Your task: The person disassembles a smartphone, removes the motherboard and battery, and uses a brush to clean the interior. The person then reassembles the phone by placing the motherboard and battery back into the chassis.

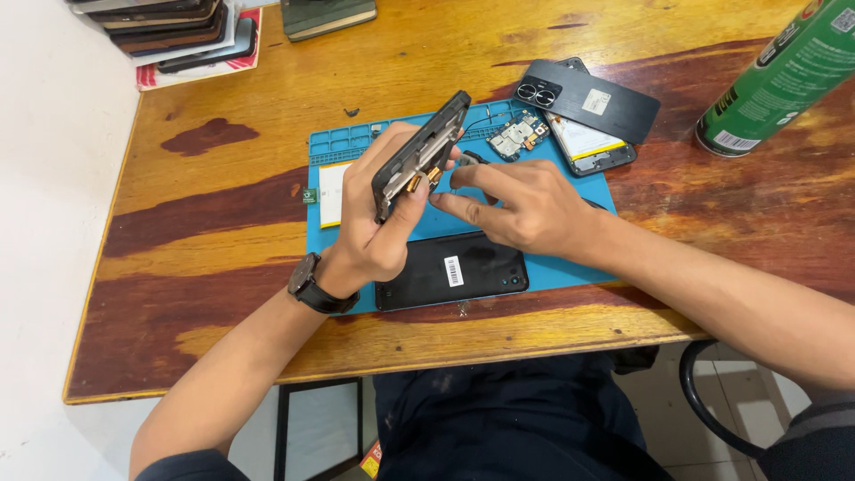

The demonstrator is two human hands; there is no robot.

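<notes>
My left hand (378,227) holds an opened phone body (419,153) tilted on edge above the blue work mat (570,267), its inner frame facing right. A dark watch sits on that wrist. My right hand (521,205) reaches in from the right, its fingertips pinched on a small part at the phone's inner edge; the part is too small to identify. Below both hands a black phone back cover (454,272) lies flat on the mat.
On the mat lie a white battery (333,193), a circuit board (518,136) and another opened phone (590,147) under a dark back panel (592,100). A green spray can (784,76) stands at right. Stacked phones (174,27) sit at the far left corner.
</notes>
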